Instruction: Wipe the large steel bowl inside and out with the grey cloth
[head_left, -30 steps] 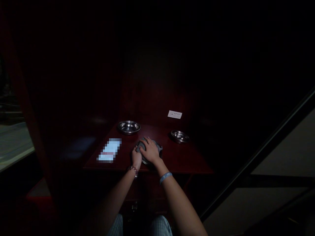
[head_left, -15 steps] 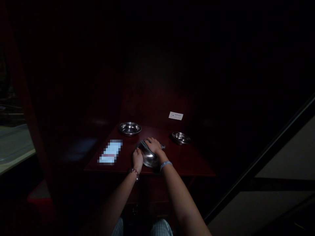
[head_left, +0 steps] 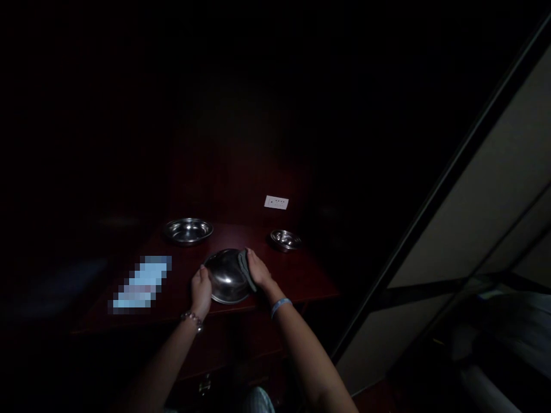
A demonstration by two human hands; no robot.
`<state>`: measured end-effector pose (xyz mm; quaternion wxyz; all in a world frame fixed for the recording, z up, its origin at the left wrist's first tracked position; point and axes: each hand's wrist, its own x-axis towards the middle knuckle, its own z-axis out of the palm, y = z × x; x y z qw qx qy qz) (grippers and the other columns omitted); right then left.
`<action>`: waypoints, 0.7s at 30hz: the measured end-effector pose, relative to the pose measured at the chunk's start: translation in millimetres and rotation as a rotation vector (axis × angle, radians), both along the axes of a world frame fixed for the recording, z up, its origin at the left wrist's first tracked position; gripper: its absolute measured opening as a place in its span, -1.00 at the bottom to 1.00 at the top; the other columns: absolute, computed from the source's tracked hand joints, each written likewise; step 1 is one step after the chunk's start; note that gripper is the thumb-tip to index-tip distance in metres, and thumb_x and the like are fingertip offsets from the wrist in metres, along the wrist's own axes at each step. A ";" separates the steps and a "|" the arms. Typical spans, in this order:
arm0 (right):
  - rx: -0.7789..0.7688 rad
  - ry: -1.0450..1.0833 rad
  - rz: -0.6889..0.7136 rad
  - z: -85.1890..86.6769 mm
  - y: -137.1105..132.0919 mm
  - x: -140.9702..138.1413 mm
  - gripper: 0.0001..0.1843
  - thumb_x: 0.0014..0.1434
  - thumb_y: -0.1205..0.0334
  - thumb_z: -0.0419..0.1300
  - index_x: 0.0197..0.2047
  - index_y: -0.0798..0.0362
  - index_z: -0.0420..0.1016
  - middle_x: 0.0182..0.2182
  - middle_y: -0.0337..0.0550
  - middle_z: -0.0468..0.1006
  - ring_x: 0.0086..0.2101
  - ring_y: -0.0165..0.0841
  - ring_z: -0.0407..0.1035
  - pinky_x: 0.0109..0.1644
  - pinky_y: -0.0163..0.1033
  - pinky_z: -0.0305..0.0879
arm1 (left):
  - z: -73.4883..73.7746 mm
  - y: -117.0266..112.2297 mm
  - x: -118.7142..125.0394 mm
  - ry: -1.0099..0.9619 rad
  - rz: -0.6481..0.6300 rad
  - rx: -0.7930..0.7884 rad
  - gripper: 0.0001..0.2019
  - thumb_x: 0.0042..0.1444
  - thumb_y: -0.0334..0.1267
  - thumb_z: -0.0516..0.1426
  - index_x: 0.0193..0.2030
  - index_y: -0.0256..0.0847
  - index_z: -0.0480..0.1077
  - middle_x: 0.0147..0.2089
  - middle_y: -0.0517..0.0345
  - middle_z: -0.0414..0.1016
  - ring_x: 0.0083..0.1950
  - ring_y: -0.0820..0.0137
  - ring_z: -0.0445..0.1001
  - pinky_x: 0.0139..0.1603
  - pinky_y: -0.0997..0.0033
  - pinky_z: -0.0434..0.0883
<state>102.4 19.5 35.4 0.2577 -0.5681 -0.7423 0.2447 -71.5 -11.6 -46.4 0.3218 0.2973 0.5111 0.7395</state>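
A shiny metal bowl [head_left: 226,275] rests bottom-up near the front edge of the dark red table [head_left: 275,287]. My left hand [head_left: 201,291] grips its left rim, the thumb lying on the outer wall. Against the bowl's right side, my right hand [head_left: 257,269] presses a folded grey-green cloth [head_left: 245,267], its fingers closed over it. Behind the bowl to the left stands a wide metal basin [head_left: 188,232], right way up. A smaller metal bowl [head_left: 284,240] sits at the back right, also open side up.
A blurred-out lit rectangle [head_left: 144,284] lies on the table's left. A white socket plate [head_left: 276,202] is on the back wall. At the right, a slanting dark frame borders pale panels [head_left: 465,229]. A metal latch [head_left: 205,384] shows below the tabletop.
My right hand and the cloth have slid from the top of the upturned bowl to its right side. My left hand stays on the left rim. The view has turned to the right.
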 end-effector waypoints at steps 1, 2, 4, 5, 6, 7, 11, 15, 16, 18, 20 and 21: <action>0.014 0.063 0.016 -6.5 -6.8 9.7 -0.26 0.72 -0.06 -0.36 0.73 0.01 0.16 0.63 -0.02 0.31 0.57 -0.25 0.23 0.69 0.00 0.11 | -0.2 -1.4 -0.7 -0.014 -0.016 -0.011 -0.53 0.32 0.25 0.06 -0.34 -0.11 0.40 -0.41 0.03 0.52 -0.33 0.23 0.52 -0.28 0.27 0.51; 0.031 0.103 0.034 -13.8 -13.4 18.8 -0.25 0.71 -0.07 -0.39 0.76 -0.02 0.08 0.64 -0.03 0.29 0.58 -0.27 0.22 0.69 0.01 0.11 | 0.1 -2.7 -1.5 -0.020 -0.017 -0.015 -0.52 0.31 0.27 0.08 -0.33 -0.12 0.41 -0.40 0.04 0.53 -0.32 0.23 0.52 -0.28 0.28 0.50; 0.040 0.082 0.071 -29.2 -24.2 33.3 -0.25 0.71 -0.06 -0.35 0.78 0.03 -0.04 0.65 0.04 0.25 0.59 -0.24 0.19 0.70 0.04 0.09 | 3.4 -4.7 -3.7 -0.019 -0.004 -0.009 -0.50 0.29 0.30 0.10 -0.32 -0.12 0.42 -0.38 0.06 0.53 -0.32 0.24 0.51 -0.26 0.26 0.49; 0.045 0.019 0.092 -36.3 -27.8 38.0 -0.26 0.71 -0.03 -0.28 0.78 0.07 -0.04 0.65 0.08 0.22 0.60 -0.22 0.16 0.72 0.07 0.03 | 6.8 -5.3 -5.2 -0.008 0.030 -0.013 -0.48 0.29 0.34 0.09 -0.34 -0.11 0.40 -0.39 0.07 0.51 -0.32 0.24 0.49 -0.27 0.25 0.48; 0.046 -0.062 0.121 -42.7 -29.9 40.7 -0.27 0.69 0.00 -0.19 0.77 0.09 0.00 0.66 0.09 0.20 0.62 -0.19 0.12 0.74 0.10 -0.05 | 11.7 -5.6 -7.2 0.022 0.068 -0.009 -0.46 0.31 0.37 0.07 -0.35 -0.09 0.38 -0.40 0.10 0.50 -0.32 0.24 0.47 -0.26 0.24 0.47; 0.045 -0.138 0.143 -47.9 -30.6 41.4 -0.28 0.68 0.01 -0.12 0.76 0.06 0.07 0.66 0.07 0.19 0.64 -0.17 0.07 0.75 0.13 -0.11 | 18.2 -5.9 -9.7 0.053 0.122 -0.007 -0.44 0.31 0.40 0.04 -0.38 -0.06 0.34 -0.42 0.13 0.45 -0.34 0.25 0.44 -0.27 0.22 0.46; 0.051 -0.290 0.161 -55.7 -25.4 29.3 -0.31 0.64 -0.07 0.00 0.69 -0.05 0.26 0.69 0.00 0.11 0.67 -0.12 -0.05 0.76 0.21 -0.19 | 55.3 -8.2 -22.3 0.288 0.194 0.136 -0.45 0.34 0.40 0.00 -0.39 -0.02 0.30 -0.45 0.16 0.40 -0.36 0.24 0.38 -0.31 0.23 0.40; 0.063 -0.205 0.103 -52.1 -18.9 14.1 -0.25 0.63 -0.04 -0.03 0.71 0.11 0.17 0.67 0.16 0.16 0.65 -0.09 0.02 0.74 0.20 -0.17 | 87.9 -12.8 -24.0 0.564 0.069 0.217 -0.55 0.33 0.23 0.10 -0.44 -0.03 0.31 -0.58 0.26 0.20 -0.50 0.33 0.23 -0.42 0.36 0.24; 0.071 -0.132 0.064 -51.5 -17.5 13.8 -0.26 0.64 -0.02 -0.09 0.73 0.11 0.11 0.65 0.17 0.22 0.63 -0.11 0.09 0.73 0.19 -0.10 | 92.3 -13.3 -21.2 0.642 0.055 0.220 -0.58 0.29 0.18 0.15 -0.47 -0.03 0.33 -0.60 0.26 0.17 -0.52 0.34 0.21 -0.41 0.37 0.23; 0.103 0.067 -0.063 -52.2 -14.8 19.2 -0.28 0.66 0.04 -0.25 0.76 0.04 -0.01 0.60 0.16 0.34 0.57 -0.17 0.23 0.67 0.18 0.10 | 95.8 -12.6 -12.3 0.792 -0.015 0.251 -0.65 0.22 0.11 0.22 -0.47 -0.03 0.39 -0.59 0.22 0.23 -0.52 0.32 0.27 -0.36 0.37 0.30; 0.148 0.278 -0.231 -55.9 -12.2 30.6 -0.26 0.65 0.09 -0.44 0.76 0.03 -0.12 0.55 0.17 0.41 0.51 -0.24 0.34 0.59 0.11 0.26 | 93.0 -9.4 -1.6 0.909 -0.140 0.300 -0.66 0.20 0.12 0.25 -0.46 -0.02 0.44 -0.56 0.16 0.31 -0.49 0.28 0.36 -0.29 0.33 0.38; 0.165 0.376 -0.314 -58.9 -10.9 37.1 -0.24 0.63 0.11 -0.51 0.76 0.06 -0.16 0.54 0.21 0.42 0.49 -0.26 0.38 0.56 0.06 0.30 | 89.6 -7.2 3.5 0.946 -0.214 0.321 -0.64 0.20 0.15 0.26 -0.47 -0.01 0.45 -0.55 0.14 0.34 -0.48 0.26 0.39 -0.26 0.31 0.41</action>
